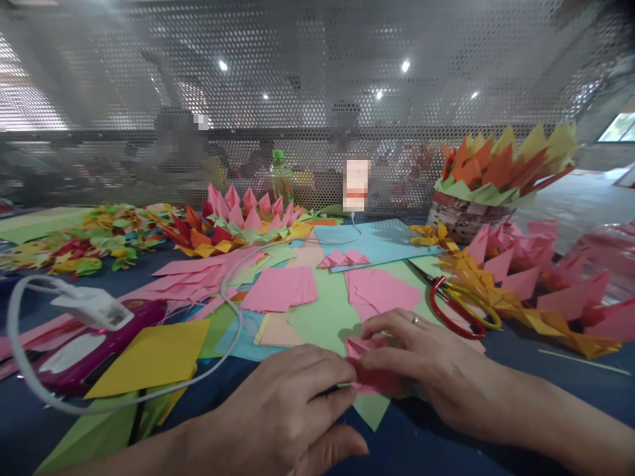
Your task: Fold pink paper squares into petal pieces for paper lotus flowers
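Observation:
In the head view, a pink sheet of paper [380,378] with a folded edge lies before me on a pale green sheet [373,411]. The fingers of my left hand [292,403] are pressed together at its left edge, the thumb lower and apart from it. From the other side my right hand [431,370], a ring on one finger, curls its fingertips down onto the paper; they partly cover the folds. Just beyond are two stacks of pink squares [282,289] [384,289] and a few small folded pink pieces [344,258].
Scissors with red and yellow handles [459,311] lie at right, beside a chain of pink and orange folded points [520,284]. A white cable [221,284] loops over a purple power strip [99,350] at left. Paper flowers [251,211] and a bottle [281,175] stand before a perforated metal screen [317,86].

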`<state>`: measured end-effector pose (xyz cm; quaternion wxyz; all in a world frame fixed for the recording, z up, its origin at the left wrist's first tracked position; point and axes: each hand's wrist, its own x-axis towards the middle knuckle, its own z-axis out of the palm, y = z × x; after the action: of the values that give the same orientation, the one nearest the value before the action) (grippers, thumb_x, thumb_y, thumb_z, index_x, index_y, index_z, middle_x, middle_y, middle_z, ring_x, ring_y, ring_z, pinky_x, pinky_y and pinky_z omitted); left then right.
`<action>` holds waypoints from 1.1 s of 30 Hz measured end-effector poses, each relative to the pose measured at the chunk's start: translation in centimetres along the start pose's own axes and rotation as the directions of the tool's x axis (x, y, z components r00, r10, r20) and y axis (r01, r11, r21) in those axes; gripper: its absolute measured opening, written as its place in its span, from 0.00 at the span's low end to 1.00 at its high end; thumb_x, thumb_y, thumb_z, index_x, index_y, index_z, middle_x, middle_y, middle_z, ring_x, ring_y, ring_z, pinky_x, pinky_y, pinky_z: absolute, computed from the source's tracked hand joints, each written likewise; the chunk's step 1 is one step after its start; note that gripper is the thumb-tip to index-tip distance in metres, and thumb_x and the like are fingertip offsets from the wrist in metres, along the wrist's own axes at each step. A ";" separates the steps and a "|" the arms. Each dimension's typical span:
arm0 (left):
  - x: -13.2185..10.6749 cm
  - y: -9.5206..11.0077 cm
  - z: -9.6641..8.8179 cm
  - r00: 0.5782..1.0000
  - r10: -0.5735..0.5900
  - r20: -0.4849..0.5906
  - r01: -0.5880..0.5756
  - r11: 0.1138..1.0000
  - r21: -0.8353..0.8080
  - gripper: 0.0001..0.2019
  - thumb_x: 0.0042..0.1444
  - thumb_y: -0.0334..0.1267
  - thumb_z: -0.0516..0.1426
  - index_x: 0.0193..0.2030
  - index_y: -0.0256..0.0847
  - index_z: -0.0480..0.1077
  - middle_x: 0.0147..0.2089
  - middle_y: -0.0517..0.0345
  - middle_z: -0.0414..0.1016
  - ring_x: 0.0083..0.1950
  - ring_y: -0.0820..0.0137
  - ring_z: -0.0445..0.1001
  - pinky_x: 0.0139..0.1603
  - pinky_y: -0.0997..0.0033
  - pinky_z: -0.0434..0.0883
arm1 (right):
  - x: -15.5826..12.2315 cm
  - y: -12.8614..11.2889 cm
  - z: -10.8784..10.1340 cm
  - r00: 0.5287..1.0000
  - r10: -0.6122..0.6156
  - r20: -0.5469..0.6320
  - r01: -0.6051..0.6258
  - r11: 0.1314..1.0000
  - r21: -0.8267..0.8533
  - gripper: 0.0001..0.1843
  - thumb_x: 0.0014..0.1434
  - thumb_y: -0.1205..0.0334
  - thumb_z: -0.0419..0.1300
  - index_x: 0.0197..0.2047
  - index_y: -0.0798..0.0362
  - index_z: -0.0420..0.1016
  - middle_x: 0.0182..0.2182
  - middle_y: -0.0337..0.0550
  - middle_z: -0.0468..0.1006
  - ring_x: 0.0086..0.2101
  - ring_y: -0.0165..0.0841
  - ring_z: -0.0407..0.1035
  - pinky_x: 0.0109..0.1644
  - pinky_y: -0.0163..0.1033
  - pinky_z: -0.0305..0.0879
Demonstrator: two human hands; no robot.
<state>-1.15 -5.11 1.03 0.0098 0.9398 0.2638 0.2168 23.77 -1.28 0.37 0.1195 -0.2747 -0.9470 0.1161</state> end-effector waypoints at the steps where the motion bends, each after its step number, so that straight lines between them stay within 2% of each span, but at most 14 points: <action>1: 0.0 0.0 0.0 1.000 -0.004 -0.003 0.004 1.000 0.003 0.16 0.68 0.44 0.50 0.48 0.38 0.76 0.44 0.51 0.78 0.48 0.64 0.75 0.50 0.66 0.73 | 0.0 -0.1 0.0 1.000 -0.008 0.005 0.008 1.000 -0.006 0.37 0.49 0.84 0.51 0.58 0.43 0.67 0.58 0.43 0.64 0.54 0.37 0.63 0.53 0.44 0.65; 7: 0.0 0.1 -0.2 1.000 -0.003 0.003 0.003 1.000 0.016 0.16 0.68 0.44 0.50 0.49 0.39 0.76 0.45 0.51 0.77 0.46 0.66 0.75 0.49 0.68 0.73 | 0.2 0.0 0.1 0.998 -0.051 -0.045 0.041 0.981 -0.192 0.31 0.45 0.84 0.52 0.51 0.50 0.70 0.59 0.48 0.65 0.57 0.43 0.60 0.55 0.49 0.62; 12: 0.1 0.0 -0.1 1.000 0.011 -0.006 -0.011 0.999 0.043 0.17 0.68 0.45 0.50 0.47 0.38 0.76 0.44 0.50 0.77 0.46 0.65 0.75 0.49 0.67 0.73 | 0.2 0.2 0.2 0.988 -0.114 -0.100 0.083 0.959 -0.272 0.20 0.54 0.79 0.53 0.47 0.52 0.70 0.56 0.50 0.69 0.56 0.43 0.61 0.55 0.50 0.61; 15: 0.2 -0.3 0.2 1.000 0.020 -0.001 -0.020 0.999 0.043 0.17 0.68 0.45 0.50 0.46 0.37 0.76 0.44 0.50 0.77 0.46 0.65 0.75 0.49 0.67 0.73 | 0.2 0.4 0.2 0.985 -0.145 -0.092 0.125 0.973 -0.194 0.15 0.57 0.78 0.52 0.43 0.52 0.70 0.48 0.47 0.74 0.50 0.38 0.65 0.53 0.45 0.62; 18: 0.1 -0.3 0.2 1.000 0.019 0.016 -0.019 1.000 0.022 0.17 0.68 0.45 0.49 0.46 0.37 0.76 0.44 0.51 0.77 0.46 0.65 0.75 0.49 0.67 0.73 | 0.1 0.6 0.4 0.989 -0.116 -0.091 0.106 0.988 -0.109 0.17 0.57 0.80 0.51 0.44 0.52 0.70 0.40 0.43 0.75 0.43 0.36 0.67 0.51 0.43 0.62; 21: 0.0 -0.2 0.1 1.000 0.004 0.012 -0.004 1.000 0.015 0.17 0.68 0.44 0.49 0.47 0.38 0.75 0.45 0.51 0.77 0.47 0.65 0.75 0.49 0.66 0.72 | 0.2 0.7 0.3 0.994 -0.074 -0.075 0.069 0.996 -0.058 0.25 0.55 0.81 0.51 0.53 0.51 0.67 0.42 0.44 0.75 0.45 0.37 0.66 0.51 0.44 0.61; 23: 0.1 -0.1 0.0 1.000 0.002 0.019 -0.002 1.000 0.007 0.17 0.68 0.44 0.48 0.47 0.37 0.75 0.46 0.51 0.77 0.48 0.65 0.75 0.50 0.67 0.72 | 0.3 0.8 0.2 0.997 -0.043 -0.056 0.043 0.999 0.003 0.27 0.56 0.82 0.50 0.56 0.50 0.66 0.44 0.44 0.74 0.46 0.37 0.65 0.50 0.43 0.62; 26: 0.1 0.0 -0.1 1.000 0.001 0.026 -0.001 1.000 0.004 0.18 0.69 0.44 0.48 0.46 0.36 0.76 0.45 0.51 0.78 0.47 0.65 0.75 0.49 0.67 0.72 | 0.4 1.1 0.0 0.998 -0.004 -0.065 0.012 0.994 0.113 0.18 0.61 0.80 0.50 0.47 0.51 0.70 0.42 0.43 0.74 0.44 0.34 0.66 0.47 0.39 0.63; 28: 0.1 0.0 -0.1 1.000 -0.002 -0.007 0.002 1.000 0.021 0.19 0.69 0.44 0.47 0.46 0.35 0.76 0.45 0.50 0.78 0.47 0.65 0.75 0.49 0.67 0.72 | 0.3 1.2 0.1 0.996 0.015 -0.093 0.000 0.988 0.158 0.13 0.63 0.78 0.50 0.40 0.52 0.70 0.39 0.42 0.74 0.42 0.33 0.67 0.45 0.37 0.63; 33: -0.1 0.2 -0.5 0.994 -0.005 -0.105 0.010 0.999 0.051 0.18 0.69 0.43 0.49 0.51 0.33 0.73 0.49 0.49 0.78 0.53 0.66 0.74 0.55 0.71 0.71 | -0.1 0.3 0.6 0.993 0.069 -0.099 -0.050 0.983 0.179 0.09 0.65 0.72 0.52 0.41 0.51 0.70 0.36 0.40 0.72 0.35 0.31 0.66 0.38 0.35 0.62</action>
<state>-1.36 -5.36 1.46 -0.0274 0.9261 0.2728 0.2591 23.80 -1.20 -0.27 0.1891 -0.2969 -0.9169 0.1883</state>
